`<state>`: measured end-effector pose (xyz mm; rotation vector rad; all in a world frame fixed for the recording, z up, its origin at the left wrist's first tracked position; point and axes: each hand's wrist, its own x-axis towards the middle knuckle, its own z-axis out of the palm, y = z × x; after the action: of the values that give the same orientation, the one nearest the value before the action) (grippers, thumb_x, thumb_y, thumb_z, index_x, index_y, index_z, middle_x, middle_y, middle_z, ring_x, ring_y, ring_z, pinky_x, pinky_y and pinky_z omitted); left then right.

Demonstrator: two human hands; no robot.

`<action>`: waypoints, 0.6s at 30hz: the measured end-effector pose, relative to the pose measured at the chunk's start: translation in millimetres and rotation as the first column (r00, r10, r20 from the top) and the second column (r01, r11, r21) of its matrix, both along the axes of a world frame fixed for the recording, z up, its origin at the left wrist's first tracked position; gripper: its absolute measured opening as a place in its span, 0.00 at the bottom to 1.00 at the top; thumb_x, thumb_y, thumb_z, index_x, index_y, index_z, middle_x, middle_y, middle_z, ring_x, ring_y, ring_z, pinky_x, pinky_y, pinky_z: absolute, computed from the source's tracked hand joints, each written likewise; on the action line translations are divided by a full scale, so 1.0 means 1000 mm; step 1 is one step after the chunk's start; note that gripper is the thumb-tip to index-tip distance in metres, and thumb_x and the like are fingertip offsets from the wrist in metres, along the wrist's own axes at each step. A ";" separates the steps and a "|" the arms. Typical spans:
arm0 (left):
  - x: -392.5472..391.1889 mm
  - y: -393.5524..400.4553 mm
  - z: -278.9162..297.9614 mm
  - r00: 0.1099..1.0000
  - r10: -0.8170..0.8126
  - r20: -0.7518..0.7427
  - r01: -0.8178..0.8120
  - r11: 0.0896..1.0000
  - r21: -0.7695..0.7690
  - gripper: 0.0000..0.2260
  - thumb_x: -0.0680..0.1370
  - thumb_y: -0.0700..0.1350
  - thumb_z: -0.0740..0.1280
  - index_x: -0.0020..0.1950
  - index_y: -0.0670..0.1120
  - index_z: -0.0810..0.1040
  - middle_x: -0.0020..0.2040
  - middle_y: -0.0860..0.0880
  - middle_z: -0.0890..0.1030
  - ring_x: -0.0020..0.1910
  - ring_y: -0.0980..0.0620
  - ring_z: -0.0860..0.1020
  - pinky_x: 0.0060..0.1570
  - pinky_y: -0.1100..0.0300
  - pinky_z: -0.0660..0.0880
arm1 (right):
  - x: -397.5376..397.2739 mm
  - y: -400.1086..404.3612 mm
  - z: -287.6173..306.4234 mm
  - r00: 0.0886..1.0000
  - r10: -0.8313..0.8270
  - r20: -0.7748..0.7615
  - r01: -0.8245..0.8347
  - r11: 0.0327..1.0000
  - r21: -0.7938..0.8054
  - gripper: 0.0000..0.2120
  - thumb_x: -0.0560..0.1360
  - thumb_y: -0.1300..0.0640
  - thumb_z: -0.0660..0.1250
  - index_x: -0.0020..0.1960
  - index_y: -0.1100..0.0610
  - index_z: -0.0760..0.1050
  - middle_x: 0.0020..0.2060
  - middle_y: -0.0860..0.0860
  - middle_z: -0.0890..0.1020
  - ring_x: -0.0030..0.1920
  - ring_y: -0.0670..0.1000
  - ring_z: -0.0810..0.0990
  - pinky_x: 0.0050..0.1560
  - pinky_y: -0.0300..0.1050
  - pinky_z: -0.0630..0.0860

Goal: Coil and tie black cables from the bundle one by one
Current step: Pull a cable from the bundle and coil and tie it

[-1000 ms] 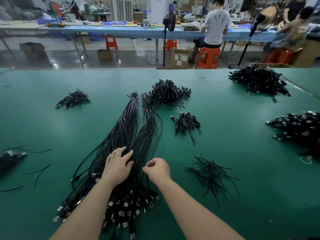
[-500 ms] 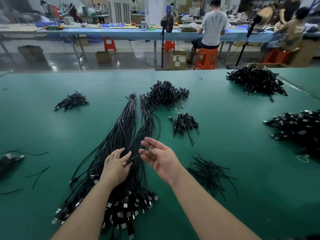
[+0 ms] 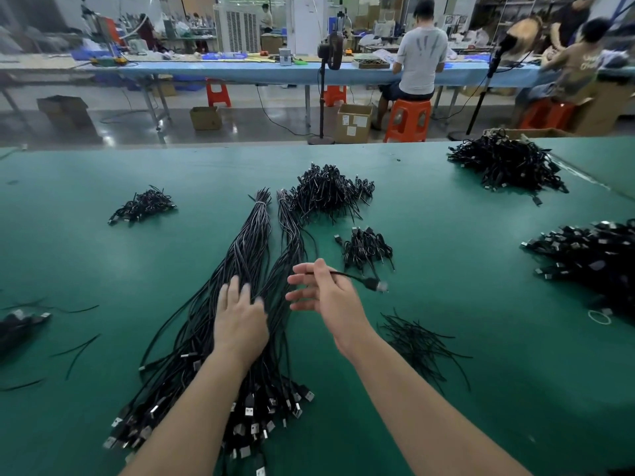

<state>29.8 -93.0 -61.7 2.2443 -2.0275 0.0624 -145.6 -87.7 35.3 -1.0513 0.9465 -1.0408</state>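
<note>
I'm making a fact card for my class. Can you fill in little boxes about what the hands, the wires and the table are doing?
left hand: lies flat on the cable bundle, fingers straight
right hand: lifted above the table, pinching one black cable
cable plug: sticks out to the right of the hand, blurred
twist ties: loose pile beside the right forearm
coiled cables: small heap beyond the right hand
table: green

On the green desk (image 3: 103, 262), the left hand (image 3: 240, 321) lies flat with straight fingers on the long bundle of black cables (image 3: 247, 255). The right hand (image 3: 326, 293), raised just beside it, pinches one cable (image 3: 347, 275) whose plug end (image 3: 376, 286) sticks out to the right. A heap of loose ties (image 3: 419, 341) lies near the right forearm.
</note>
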 end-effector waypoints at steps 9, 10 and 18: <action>-0.064 -0.016 0.056 0.696 -0.395 -0.599 0.177 0.904 -0.390 0.10 0.78 0.40 0.62 0.40 0.53 0.76 0.40 0.58 0.79 0.45 0.50 0.80 0.44 0.57 0.77 | -0.010 0.005 0.021 0.976 -0.044 -0.215 -0.007 0.973 -0.231 0.18 0.84 0.49 0.57 0.46 0.52 0.83 0.31 0.51 0.79 0.32 0.49 0.77 0.47 0.56 0.80; -0.064 -0.018 0.051 0.693 -0.344 -0.633 0.147 0.927 -0.344 0.09 0.80 0.41 0.61 0.43 0.49 0.76 0.39 0.56 0.79 0.41 0.50 0.79 0.42 0.53 0.78 | -0.015 0.005 0.027 0.980 -0.048 -0.193 -0.001 0.970 -0.244 0.17 0.84 0.49 0.58 0.46 0.52 0.83 0.32 0.51 0.79 0.32 0.50 0.77 0.46 0.56 0.80; -0.026 0.002 -0.009 0.744 -0.031 -0.668 0.015 0.999 -0.030 0.14 0.86 0.51 0.56 0.41 0.55 0.73 0.34 0.52 0.78 0.28 0.58 0.73 0.29 0.63 0.68 | -0.052 0.010 0.100 0.999 -0.020 0.048 0.035 0.939 -0.343 0.15 0.75 0.44 0.63 0.43 0.50 0.85 0.31 0.48 0.79 0.29 0.48 0.76 0.33 0.40 0.78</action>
<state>3.5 -90.6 -71.1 1.8296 -1.6246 -0.6328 -197.5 -77.9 135.4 -1.2991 0.7593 -1.2787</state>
